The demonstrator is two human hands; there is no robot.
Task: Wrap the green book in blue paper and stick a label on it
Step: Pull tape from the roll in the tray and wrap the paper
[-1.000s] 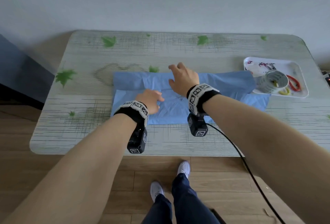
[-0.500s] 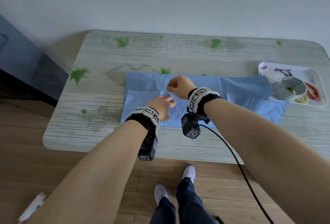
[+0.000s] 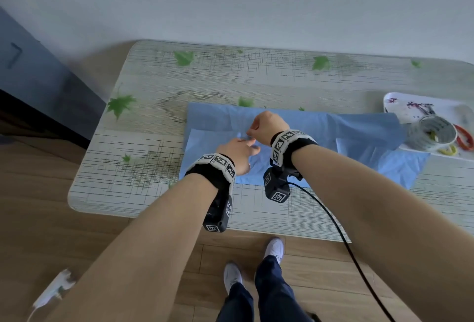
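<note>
The right grip (image 3: 269, 126) is curled into a loose fist, thumb and forefinger pinching a small raised fold of the blue paper (image 3: 359, 126) at centre frame. The left grip (image 3: 237, 151) lies just below and left of it, fingers fairly straight and resting on the paper, their tips nearly meeting the pinch. A second ago the right grip lay flat on the sheet with spread fingers, and the left was further from it.

The paper lies flat on the desk (image 3: 256, 72), its long axis running left to right across the frame, with a darker upper flap folded over a paler lower layer. Its right end reaches the white tray (image 3: 400, 101) at the right edge, where a tape roll (image 3: 433, 133) stands. The tray now sits closer to the frame's right edge than before.
</note>
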